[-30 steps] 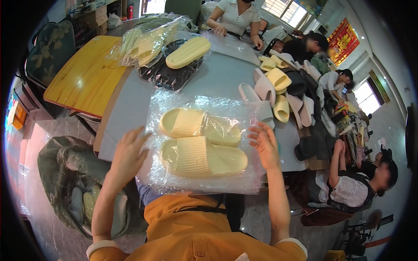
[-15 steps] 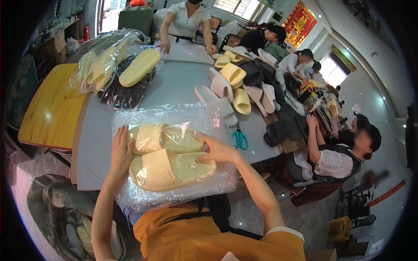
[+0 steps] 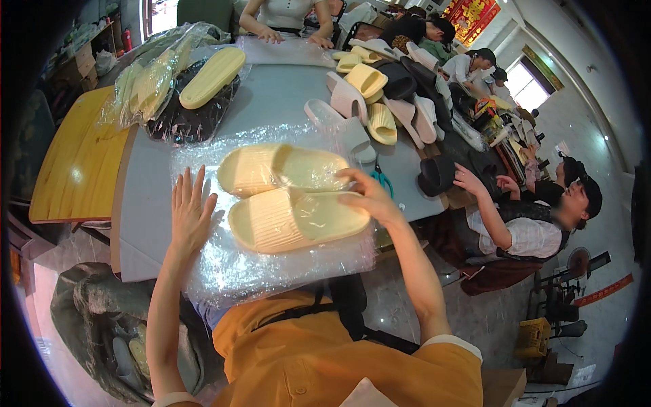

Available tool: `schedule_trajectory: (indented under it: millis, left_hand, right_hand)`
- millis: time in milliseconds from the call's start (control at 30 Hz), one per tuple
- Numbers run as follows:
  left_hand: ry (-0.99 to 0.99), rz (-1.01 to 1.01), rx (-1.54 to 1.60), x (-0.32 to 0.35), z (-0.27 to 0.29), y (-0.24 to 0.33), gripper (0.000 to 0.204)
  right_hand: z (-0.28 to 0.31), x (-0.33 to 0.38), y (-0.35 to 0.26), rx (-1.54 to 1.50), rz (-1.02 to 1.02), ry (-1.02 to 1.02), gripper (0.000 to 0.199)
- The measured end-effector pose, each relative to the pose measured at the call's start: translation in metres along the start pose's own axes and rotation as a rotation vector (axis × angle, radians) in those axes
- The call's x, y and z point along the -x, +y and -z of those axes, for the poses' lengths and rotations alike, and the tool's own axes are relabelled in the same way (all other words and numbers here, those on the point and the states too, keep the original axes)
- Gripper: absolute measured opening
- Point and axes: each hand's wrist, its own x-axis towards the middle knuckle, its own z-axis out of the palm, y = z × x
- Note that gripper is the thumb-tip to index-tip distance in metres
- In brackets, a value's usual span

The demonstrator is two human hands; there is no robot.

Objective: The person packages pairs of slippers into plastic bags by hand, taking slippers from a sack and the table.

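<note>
A pair of pale yellow slippers (image 3: pixel 271 224) lies side by side on a clear plastic bag (image 3: pixel 230 281) at the table's near edge. Their ribbed straps are toward the left, their heels toward the right. Shiny film glints over the insoles; I cannot tell how far the bag covers them. My left hand (image 3: pixel 192 211) rests flat on the bag's left part, fingers stretched out, apart from the slippers. At the other end my right hand (image 3: pixel 373 198) grips both heels, with the thumb on the nearer one and fingers on the farther one.
Teal-handled scissors (image 3: pixel 383 183) lie just beyond my right hand. Loose yellow, grey and black slippers (image 3: pixel 366 81) are heaped at the far right. Bagged slippers (image 3: pixel 159 85) and a single yellow slipper (image 3: pixel 213 78) lie far left. A co-worker (image 3: pixel 288 24) stands across the table (image 3: pixel 278 102).
The slippers have moved right and slightly away from me with my right hand. My left hand has come off their toe ends and now lies flat on the plastic.
</note>
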Motion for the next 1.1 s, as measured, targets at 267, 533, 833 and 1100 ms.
schedule_trajectory:
  millis: [267,533,833,1100]
  left_hand:
    - [-0.063,-0.048,-0.214,0.003,0.003,0.007,0.068]
    - [-0.142,0.016,-0.338,-0.002,0.017,0.019,0.071]
    - [-0.114,-0.119,-0.213,0.006,0.023,0.024,0.059]
    - [-0.171,-0.121,-0.205,0.019,0.012,0.028,0.063]
  right_hand:
    - [0.071,0.078,0.037,0.036,-0.003,0.373,0.040]
    - [0.135,0.162,0.000,0.003,0.129,0.794,0.034]
    - [0.049,0.095,-0.078,-0.213,0.330,0.672,0.036]
    - [-0.023,0.020,0.056,0.036,-0.009,0.361,0.033]
